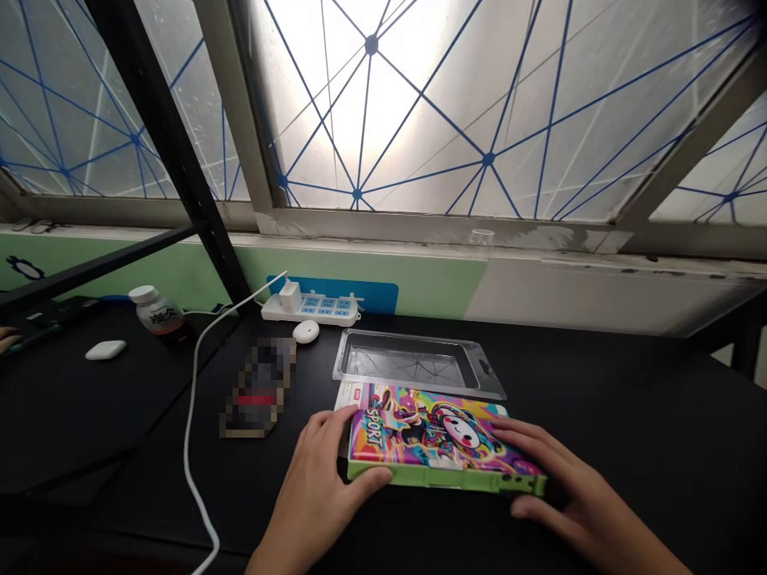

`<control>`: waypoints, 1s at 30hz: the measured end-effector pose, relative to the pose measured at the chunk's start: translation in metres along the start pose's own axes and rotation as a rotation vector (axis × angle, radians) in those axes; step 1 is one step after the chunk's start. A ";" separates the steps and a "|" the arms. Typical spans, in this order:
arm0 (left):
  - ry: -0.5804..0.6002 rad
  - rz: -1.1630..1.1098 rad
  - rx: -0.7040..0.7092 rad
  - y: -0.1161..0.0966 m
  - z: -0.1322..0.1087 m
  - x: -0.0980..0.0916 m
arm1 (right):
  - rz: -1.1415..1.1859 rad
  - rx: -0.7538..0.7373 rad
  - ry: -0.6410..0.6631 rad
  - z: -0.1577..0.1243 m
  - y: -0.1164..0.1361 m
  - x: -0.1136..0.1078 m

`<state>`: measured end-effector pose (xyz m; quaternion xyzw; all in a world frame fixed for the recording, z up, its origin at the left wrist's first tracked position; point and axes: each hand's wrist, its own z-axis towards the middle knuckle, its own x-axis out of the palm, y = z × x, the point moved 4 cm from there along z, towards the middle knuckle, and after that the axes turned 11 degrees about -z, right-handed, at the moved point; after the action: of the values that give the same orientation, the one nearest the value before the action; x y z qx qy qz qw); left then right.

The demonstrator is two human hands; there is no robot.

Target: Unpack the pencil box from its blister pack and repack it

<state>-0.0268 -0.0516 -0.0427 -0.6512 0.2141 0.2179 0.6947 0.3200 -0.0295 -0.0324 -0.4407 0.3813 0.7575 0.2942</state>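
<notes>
A brightly printed pencil case [431, 431] with a green side and the word SPORT lies on the black desk in front of me. My left hand [317, 471] grips its left end, thumb along the green front side and fingers at the far left corner. At the right end, my right hand [569, 479] has its fingers over the printed lid and its thumb by the front corner. Just behind the case lies a clear plastic blister shell [486, 375]. Part of a white printed card [347, 394] shows at the case's back left corner.
A white power strip [310, 307] with a plugged-in charger stands against the wall. Its white cable [192, 415] runs down the desk's left. Nearby are a pixelated item [259, 390], a white earbud case [306, 331] and a bottle [156, 310]. Another person's hand [8, 339] shows far left.
</notes>
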 end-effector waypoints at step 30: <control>0.008 0.120 -0.003 0.003 0.007 0.016 | -0.339 -0.169 0.020 0.099 0.090 0.045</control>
<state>-0.0154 -0.0439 -0.0536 -0.6391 0.2553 0.2568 0.6785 0.1861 0.0096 -0.0121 -0.5295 0.2396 0.7218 0.3759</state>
